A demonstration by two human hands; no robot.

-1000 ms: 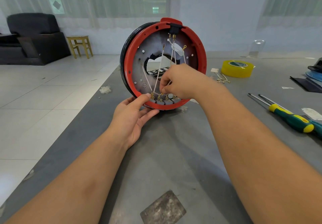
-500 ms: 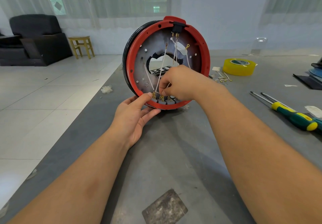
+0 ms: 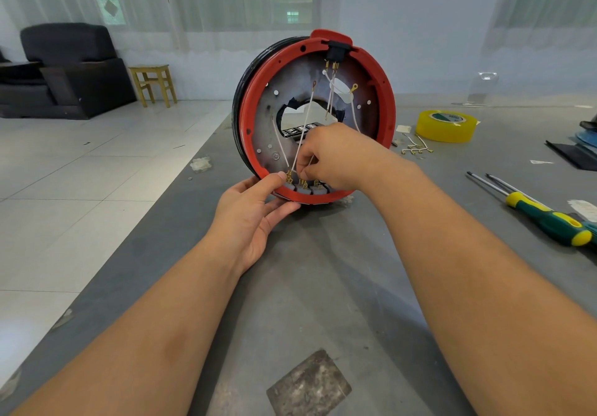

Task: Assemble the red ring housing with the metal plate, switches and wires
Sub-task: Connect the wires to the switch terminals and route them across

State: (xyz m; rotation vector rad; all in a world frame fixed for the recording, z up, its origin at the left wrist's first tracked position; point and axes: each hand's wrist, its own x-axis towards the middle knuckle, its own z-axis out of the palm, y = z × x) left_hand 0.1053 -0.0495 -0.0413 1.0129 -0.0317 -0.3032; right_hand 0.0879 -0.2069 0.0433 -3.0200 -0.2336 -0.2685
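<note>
A makeshift workshop in a bare tiled room. Screwdrivers (image 3: pixel 546 218) and yellow tape (image 3: pixel 445 126) lie right on a scuffed grey bench (image 3: pixel 323 286). Far left stand an armchair (image 3: pixel 64 66) and a wooden stool (image 3: pixel 153 84).

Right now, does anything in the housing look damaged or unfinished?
Yes. The metal plate has a jagged, torn-looking edge around its centre hole, and two white wires end in ring terminals hanging unattached near the top of the red ring housing.

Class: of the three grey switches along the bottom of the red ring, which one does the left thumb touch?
The leftmost grey switch: the left hand has its thumb against it; the other two sit further right.
</note>
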